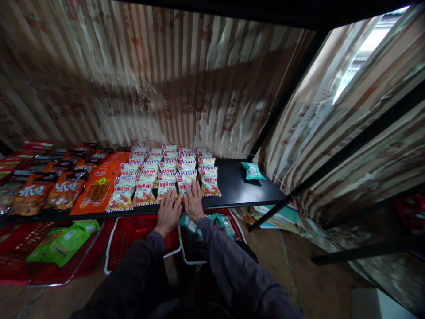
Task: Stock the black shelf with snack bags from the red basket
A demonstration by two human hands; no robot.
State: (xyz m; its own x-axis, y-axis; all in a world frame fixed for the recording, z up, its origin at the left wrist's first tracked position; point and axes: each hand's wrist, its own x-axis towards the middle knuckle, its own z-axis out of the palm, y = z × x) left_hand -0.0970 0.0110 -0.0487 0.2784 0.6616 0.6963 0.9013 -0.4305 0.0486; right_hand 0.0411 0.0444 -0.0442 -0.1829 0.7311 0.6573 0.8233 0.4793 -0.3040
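Observation:
Rows of small white snack bags (148, 168) with striped top edges and red lettering stand on a black shelf (232, 181). My left hand (168, 212) lies with fingers stretched forward against the lower part of a front-row bag (166, 181). Beside it, my right hand (193, 201) rests with fingers extended on the front of the neighbouring bag (186, 177). Neither hand is wrapped round anything. The two hands nearly touch at the thumbs, and they cover the lower parts of these bags.
Left of the white bags lie orange packets (98, 188) and dark-topped snack bags (64, 190). One teal packet (253, 171) sits at the shelf's right. Below are red baskets (141, 228), one holding green packets (63, 243), another teal packets (226, 221). Black frame legs (299, 190) slant at right.

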